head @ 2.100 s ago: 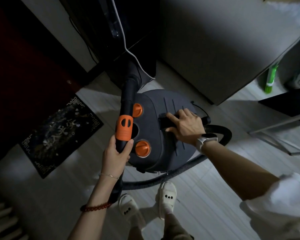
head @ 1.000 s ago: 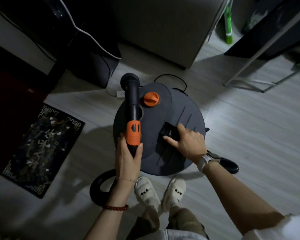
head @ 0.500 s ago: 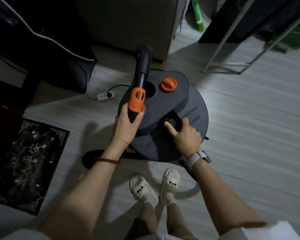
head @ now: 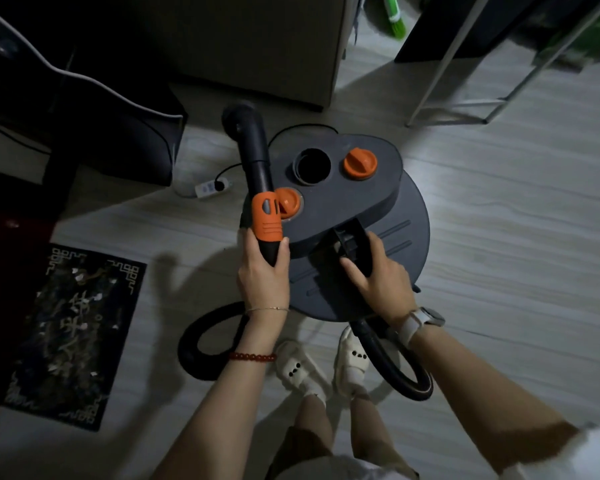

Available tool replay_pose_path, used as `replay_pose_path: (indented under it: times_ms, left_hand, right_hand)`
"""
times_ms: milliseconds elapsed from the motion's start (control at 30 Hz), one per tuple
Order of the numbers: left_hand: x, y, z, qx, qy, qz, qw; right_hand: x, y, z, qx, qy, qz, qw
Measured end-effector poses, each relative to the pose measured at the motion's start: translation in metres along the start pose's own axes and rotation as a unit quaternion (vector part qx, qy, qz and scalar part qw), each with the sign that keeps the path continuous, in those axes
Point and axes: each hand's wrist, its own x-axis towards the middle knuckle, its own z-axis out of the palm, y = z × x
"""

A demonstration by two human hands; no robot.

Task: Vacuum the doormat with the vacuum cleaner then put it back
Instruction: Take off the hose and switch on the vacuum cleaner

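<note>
Dim room, pale plank floor [head: 499, 258], and a dark cabinet [head: 257, 46] at the far side. Centre stage sits the vacuum [head: 354, 209], a round grey drum with two orange knobs [head: 360, 163] and an open port [head: 313, 166] on top. The left hand [head: 264, 271] wraps round the wand [head: 257, 168] just below its orange collar [head: 266, 218], the wand reaching away towards the far left. The right hand [head: 378, 278] curls over the black handle [head: 352, 244] on the vacuum's lid. The hose [head: 205, 337] loops on the floor near the feet, white slippers [head: 300, 370] planted just behind the drum. Well off to the left lies the doormat [head: 73, 337], dark and patterned, flecked with pale bits. A power strip [head: 212, 187] sits on the floor beyond the wand.
</note>
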Motion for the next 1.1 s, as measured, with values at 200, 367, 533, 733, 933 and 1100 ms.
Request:
replay_pose_path:
  times_ms: [200, 367, 533, 733, 933, 1100]
  left_hand:
    - [0.001, 0.009, 0.011, -0.014, 0.052, -0.016, 0.998]
    - [0.028, 0.013, 0.007, 0.006, 0.059, 0.016, 0.998]
    - [0.069, 0.023, 0.000, 0.010, 0.012, 0.062, 0.998]
    - [0.125, 0.034, -0.012, -0.031, -0.093, 0.080, 0.992]
    - [0.119, 0.009, -0.033, -0.039, -0.113, 0.107, 0.987]
    - [0.086, -0.016, -0.047, -0.119, -0.087, 0.055, 0.988]
  right_hand:
    - [0.002, -0.006, 0.010, 0.012, 0.096, 0.013, 0.995]
    - [0.010, -0.020, 0.020, 0.049, 0.127, 0.034, 0.990]
    - [0.025, -0.044, 0.027, 0.109, 0.140, 0.074, 0.981]
    - [0.054, -0.075, 0.031, 0.147, 0.133, 0.114, 0.973]
    - [0.090, -0.089, 0.028, 0.165, 0.136, 0.099, 0.972]
    - [0.116, -0.091, 0.021, 0.169, 0.138, 0.074, 0.973]
